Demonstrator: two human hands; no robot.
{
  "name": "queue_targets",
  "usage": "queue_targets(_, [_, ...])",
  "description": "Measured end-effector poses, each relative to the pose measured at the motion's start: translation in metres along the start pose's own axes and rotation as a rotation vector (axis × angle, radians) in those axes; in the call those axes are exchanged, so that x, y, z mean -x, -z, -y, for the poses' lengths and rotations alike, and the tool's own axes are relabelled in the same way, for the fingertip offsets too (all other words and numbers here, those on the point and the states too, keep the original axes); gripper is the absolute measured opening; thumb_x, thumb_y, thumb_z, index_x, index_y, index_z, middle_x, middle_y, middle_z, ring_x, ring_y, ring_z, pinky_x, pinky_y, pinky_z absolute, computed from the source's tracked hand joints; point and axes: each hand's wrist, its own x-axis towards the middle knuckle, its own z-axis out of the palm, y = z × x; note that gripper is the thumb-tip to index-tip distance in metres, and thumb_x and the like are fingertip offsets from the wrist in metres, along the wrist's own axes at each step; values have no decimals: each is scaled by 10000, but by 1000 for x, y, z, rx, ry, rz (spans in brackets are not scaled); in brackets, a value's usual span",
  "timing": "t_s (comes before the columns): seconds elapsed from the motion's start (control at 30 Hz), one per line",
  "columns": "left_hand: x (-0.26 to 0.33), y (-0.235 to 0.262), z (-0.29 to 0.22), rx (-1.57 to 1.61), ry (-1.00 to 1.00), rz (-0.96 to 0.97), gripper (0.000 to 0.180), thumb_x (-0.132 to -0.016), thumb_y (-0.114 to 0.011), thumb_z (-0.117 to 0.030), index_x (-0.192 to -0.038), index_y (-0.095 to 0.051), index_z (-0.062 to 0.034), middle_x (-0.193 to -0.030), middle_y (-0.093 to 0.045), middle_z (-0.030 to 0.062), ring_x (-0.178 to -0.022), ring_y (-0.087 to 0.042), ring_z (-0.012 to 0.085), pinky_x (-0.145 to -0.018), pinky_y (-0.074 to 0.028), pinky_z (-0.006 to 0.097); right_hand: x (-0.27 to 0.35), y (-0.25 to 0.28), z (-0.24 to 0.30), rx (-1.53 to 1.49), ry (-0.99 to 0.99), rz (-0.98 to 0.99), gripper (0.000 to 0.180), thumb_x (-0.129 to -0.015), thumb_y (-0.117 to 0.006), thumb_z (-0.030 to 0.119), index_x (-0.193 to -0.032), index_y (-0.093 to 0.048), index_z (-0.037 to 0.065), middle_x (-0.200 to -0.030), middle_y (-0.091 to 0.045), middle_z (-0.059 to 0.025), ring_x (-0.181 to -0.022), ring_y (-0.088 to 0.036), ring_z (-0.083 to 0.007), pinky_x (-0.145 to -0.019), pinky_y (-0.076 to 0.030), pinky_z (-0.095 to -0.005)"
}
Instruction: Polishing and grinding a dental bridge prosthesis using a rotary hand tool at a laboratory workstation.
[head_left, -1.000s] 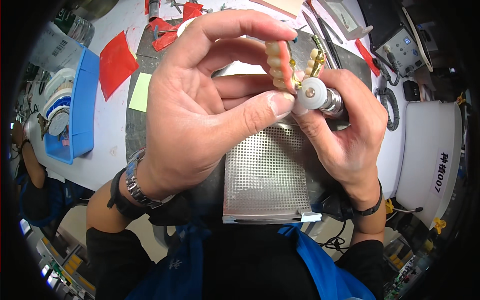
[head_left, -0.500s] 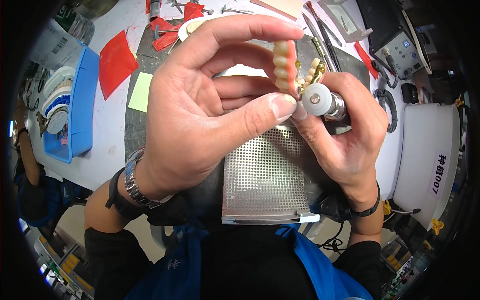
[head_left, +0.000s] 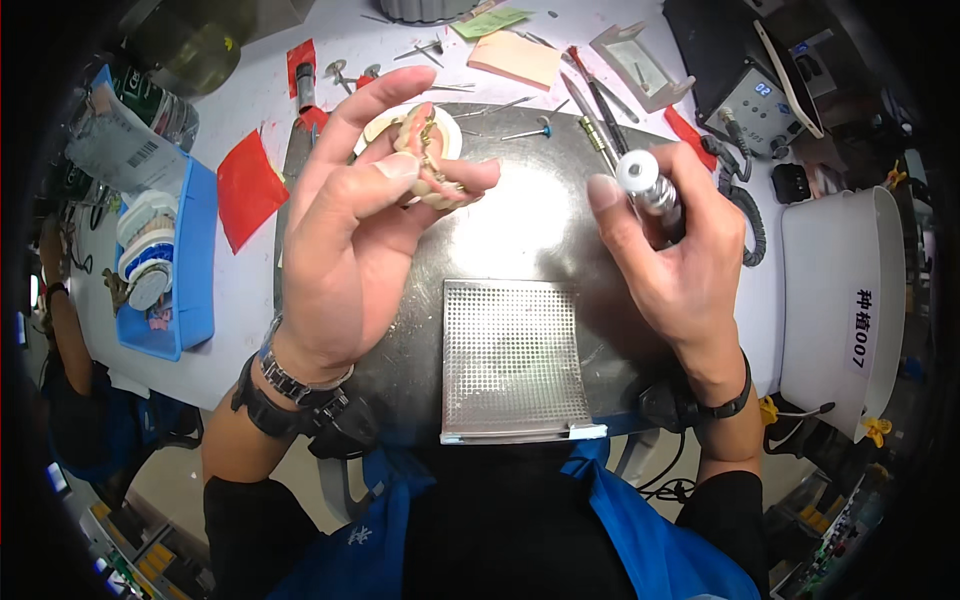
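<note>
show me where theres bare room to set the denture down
Bare steel bench plate lies between the left hand and the right hand, above the perforated grille. The far edge is crowded with burs and hand tools.

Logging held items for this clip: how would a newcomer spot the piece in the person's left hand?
Start at the grey metal work plate in the middle of the bench. Above its upper left corner, the left hand pinches a denture between thumb and fingers. It alone is pink and cream with metal clasps; the nearby tools are thin and steel.
</note>
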Motion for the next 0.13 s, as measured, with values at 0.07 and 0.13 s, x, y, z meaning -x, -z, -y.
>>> queue_targets(0.07, [1, 2, -8, 82, 54, -165, 502, -939, -483, -190, -1405, -383, -34, -1147, -562, 138, -1176, -580, 299, -1039, -469, 455, -14, 2, -23, -115, -51, -107, 320, -781, -656, 69, -1077, -539, 34, -609, -559, -52, -516, -529, -158, -521, -435, -317])
queue_targets(0.13, [-4, 11, -11, 25, 34, -197, 474, -950, -479, -239, -1364, -440, -9, -1052, -549, 82, -898, -605, 128, -980, -517, 451, -32, 7, -51, -97, 25, -186, 493, -790, -626, 71, -1264, -493, 34, -824, -638, -126, -686, -637, -234, -668, -515, -328])
